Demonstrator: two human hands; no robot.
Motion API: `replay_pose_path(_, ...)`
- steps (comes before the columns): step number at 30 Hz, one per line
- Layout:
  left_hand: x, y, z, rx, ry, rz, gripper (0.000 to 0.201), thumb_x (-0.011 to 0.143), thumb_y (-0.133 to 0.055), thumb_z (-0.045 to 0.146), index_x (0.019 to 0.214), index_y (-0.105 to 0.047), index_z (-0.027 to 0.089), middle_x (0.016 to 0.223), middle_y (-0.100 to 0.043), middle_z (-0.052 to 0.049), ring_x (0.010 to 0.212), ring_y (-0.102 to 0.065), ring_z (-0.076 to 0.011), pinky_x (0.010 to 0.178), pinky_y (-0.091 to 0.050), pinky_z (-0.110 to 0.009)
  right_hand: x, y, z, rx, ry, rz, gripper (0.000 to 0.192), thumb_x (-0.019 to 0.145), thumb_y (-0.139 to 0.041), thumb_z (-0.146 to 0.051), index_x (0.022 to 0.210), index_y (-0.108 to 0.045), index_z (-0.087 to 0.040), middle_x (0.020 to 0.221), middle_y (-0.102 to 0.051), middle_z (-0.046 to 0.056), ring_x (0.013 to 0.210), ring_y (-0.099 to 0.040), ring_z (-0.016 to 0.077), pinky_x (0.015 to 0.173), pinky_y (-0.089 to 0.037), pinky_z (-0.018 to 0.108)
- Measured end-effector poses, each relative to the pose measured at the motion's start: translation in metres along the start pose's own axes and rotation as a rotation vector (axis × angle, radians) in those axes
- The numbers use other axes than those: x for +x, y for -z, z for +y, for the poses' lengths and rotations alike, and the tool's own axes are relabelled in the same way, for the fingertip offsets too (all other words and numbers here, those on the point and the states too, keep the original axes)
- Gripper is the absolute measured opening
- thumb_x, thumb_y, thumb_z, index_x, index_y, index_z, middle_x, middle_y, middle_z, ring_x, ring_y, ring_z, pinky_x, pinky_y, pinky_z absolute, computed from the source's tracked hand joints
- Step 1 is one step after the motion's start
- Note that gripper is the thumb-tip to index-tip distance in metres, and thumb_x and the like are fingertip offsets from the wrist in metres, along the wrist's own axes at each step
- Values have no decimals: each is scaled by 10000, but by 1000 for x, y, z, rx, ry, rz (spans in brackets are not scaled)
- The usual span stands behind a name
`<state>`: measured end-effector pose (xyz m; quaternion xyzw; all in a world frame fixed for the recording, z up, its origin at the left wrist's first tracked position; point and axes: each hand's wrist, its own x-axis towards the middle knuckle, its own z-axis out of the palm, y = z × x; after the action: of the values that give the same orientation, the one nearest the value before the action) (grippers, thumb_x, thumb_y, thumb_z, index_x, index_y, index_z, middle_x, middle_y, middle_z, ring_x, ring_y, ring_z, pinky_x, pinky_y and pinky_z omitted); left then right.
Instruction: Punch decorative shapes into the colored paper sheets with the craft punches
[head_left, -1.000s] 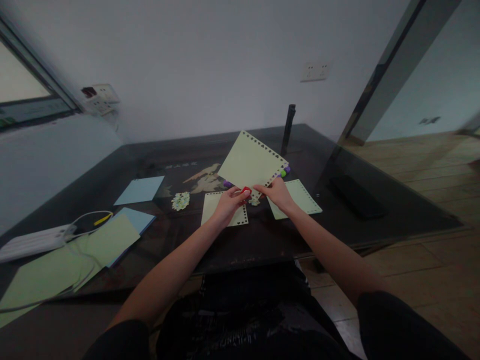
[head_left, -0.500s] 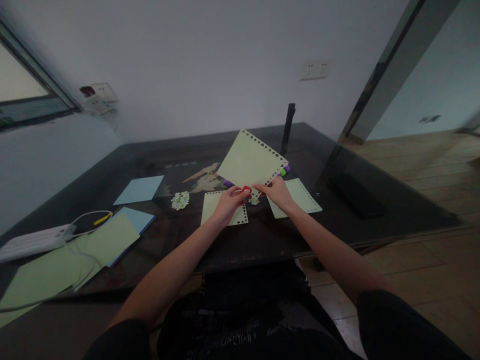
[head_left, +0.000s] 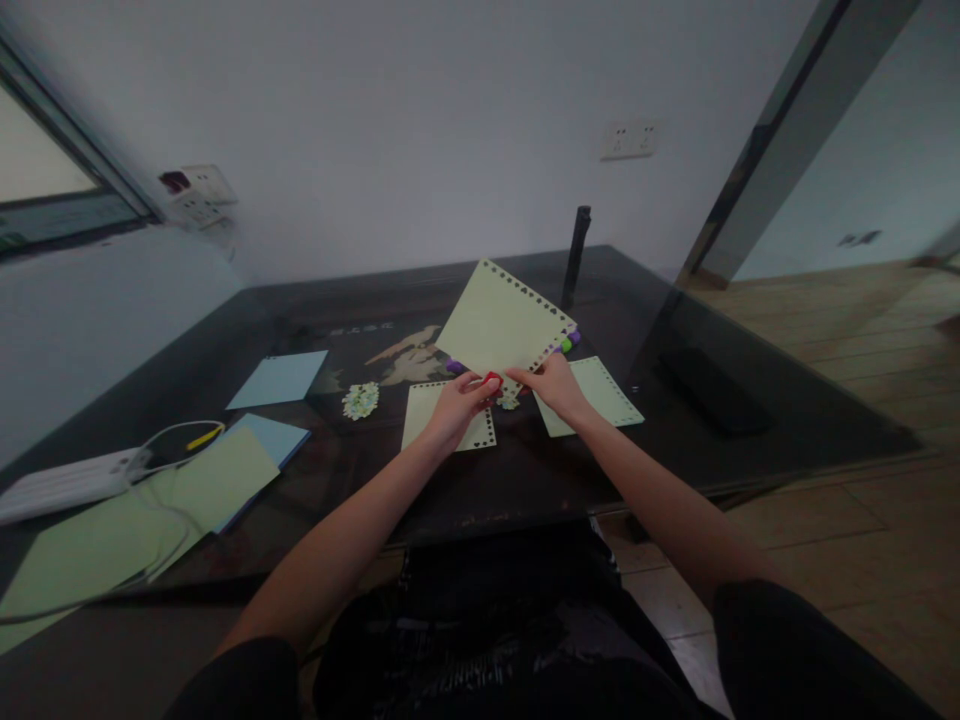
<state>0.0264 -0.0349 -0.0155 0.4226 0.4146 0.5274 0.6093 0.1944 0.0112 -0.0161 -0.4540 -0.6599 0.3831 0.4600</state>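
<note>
1. Grip, left: the left hand (head_left: pixel 455 408) is closed around a red punch (head_left: pixel 493 381), thumb on top, near the lower corner of a pale held sheet (head_left: pixel 504 318).
2. Grip, right: the right hand (head_left: pixel 556 386) pinches the held sheet at its lower right edge, over the tabletop (head_left: pixel 360 480).
3. Progress: holes line the held sheet's upper right and lower right edges; the other two look plain from where I stand. I judge it about half punched, if all edges count.
4. Adjacent: a second sheet (head_left: pixel 420 405), below the left hand, bears holes along its far and right edges. A pile of cut-outs (head_left: pixel 361 400) lies to its left.
5. Surface: dark and glossy, with a blue sheet (head_left: pixel 279 380) and a white power strip (head_left: pixel 71 485) at left, a black upright rod (head_left: pixel 576 255) at the rear.
6. Room: pale wall (head_left: pixel 420 130) with a socket (head_left: pixel 628 140); wood-look floor (head_left: pixel 825 360) at right.
</note>
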Motion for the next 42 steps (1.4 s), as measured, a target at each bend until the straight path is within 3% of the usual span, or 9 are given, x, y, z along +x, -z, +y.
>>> replay_pose_path(17, 0, 1, -2, 76, -81, 12, 266, 643, -773, 345, 783, -674, 142, 812, -680, -67, 771, -614, -163, 715, -412, -284, -5, 0, -12, -30, -1, -5, 206, 701, -691, -315, 757, -687, -116, 731, -700, 113, 623, -648, 223, 584, -532, 338)
replay_pose_path(32, 3, 1, -8, 57, -148, 12, 274, 638, -774, 342, 777, -692, 121, 795, -690, -67, 754, -616, -156, 796, -445, -313, -7, 0, -12, 23, -3, 0, 306, 679, -702, -380, 832, -691, -116, 794, -711, 115, 657, -647, 222, 596, -555, 347)
replay_pose_path(42, 4, 1, -9, 108, -177, 8, 282, 656, -758, 355, 796, -700, 116, 775, -694, -74, 739, -613, -160, 750, -437, -303, -7, 2, -15, -27, 27, 12, 219, 699, -679, -276, 807, -701, -87, 764, -709, 121, 618, -639, 200, 581, -522, 314)
